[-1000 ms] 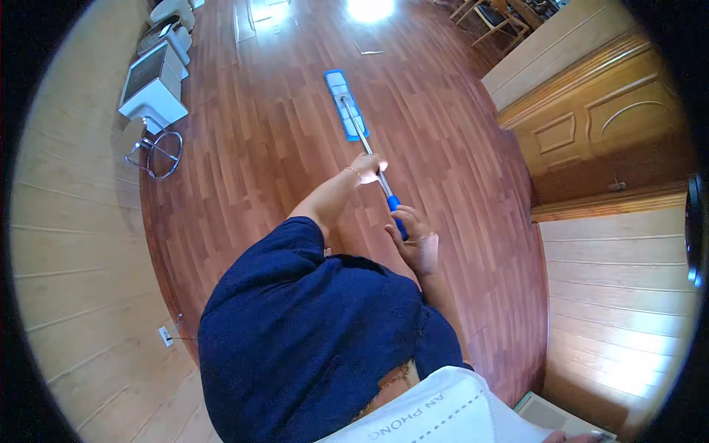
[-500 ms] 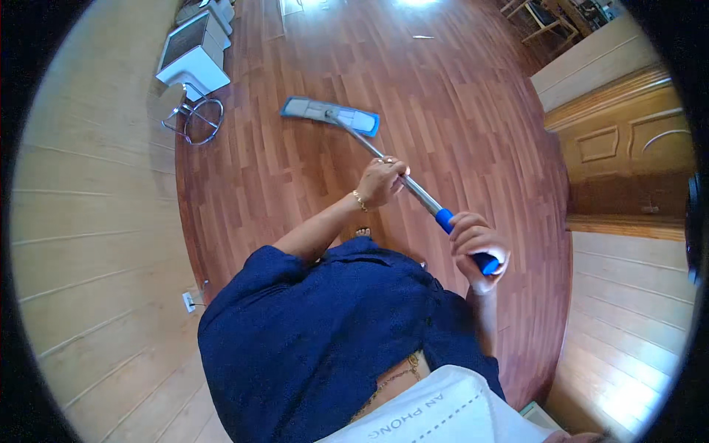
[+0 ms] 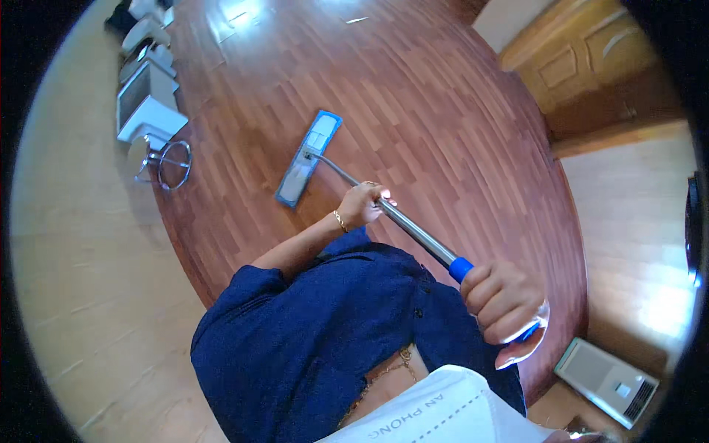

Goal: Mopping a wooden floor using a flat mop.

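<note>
A flat mop (image 3: pixel 419 235) with a metal pole and blue grip slants across the view. My left hand (image 3: pixel 362 204), with a gold bracelet at the wrist, is closed round the lower pole. Closer to my body on the right, my right hand (image 3: pixel 505 304) wraps the blue handle grip (image 3: pixel 461 269) near its end. Lying flat on the wood floor (image 3: pixel 413 111), the blue-edged mop head (image 3: pixel 309 159) is turned lengthwise, its far end leaning right. The pole joins it at a joint in the middle.
Along the left wall stand a round stool with chrome legs (image 3: pixel 176 165) and a white boxy appliance (image 3: pixel 151 103). A wooden door (image 3: pixel 583 66) is at the far right. A pale appliance with a vent (image 3: pixel 605 380) rests at the lower right.
The mop head has swivelled from lying crosswise to nearly lengthwise. My right hand has moved down and right with the grip, and my left hand slightly nearer and left. The view has turned.
</note>
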A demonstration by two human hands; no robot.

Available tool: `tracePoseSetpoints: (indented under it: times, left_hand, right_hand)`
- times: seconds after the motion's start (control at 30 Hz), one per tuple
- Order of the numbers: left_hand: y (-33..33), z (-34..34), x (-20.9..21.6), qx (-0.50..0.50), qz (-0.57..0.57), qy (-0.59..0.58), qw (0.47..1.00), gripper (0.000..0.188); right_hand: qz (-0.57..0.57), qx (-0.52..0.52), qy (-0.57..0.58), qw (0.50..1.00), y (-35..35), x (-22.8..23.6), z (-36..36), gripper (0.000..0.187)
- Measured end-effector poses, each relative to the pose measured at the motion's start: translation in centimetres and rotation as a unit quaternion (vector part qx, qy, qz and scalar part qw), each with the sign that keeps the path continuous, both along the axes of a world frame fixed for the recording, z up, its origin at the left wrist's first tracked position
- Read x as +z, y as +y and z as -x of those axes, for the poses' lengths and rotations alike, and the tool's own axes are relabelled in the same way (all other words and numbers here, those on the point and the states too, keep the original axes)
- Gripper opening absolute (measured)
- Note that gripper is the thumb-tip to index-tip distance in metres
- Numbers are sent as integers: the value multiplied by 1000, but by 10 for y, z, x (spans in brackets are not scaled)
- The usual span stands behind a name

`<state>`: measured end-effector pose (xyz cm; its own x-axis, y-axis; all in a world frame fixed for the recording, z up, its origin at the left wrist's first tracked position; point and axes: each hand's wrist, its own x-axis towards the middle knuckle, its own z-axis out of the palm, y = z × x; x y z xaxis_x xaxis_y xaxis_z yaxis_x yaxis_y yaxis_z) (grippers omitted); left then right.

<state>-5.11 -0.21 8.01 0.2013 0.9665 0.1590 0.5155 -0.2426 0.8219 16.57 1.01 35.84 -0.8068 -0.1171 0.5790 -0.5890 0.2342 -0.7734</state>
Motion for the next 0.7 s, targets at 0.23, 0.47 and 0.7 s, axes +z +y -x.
tracePoseSetpoints:
  times: [0.23, 0.47, 0.7]
  left_hand:
    - [6, -59, -12, -277, -32, -40, 959, 25]
    - [-26, -139, -19, -573, -68, -24, 816, 20]
    - [-107, -238, -27, -685, -73, -61, 722, 20]
  right_hand:
    - [-16, -161, -39, 986, -98, -1, -38, 16]
    - [-37, -372, -88, 923, -220, -2, -25, 19]
    - [-38, -559, -116, 820, -304, 3, -21, 24]
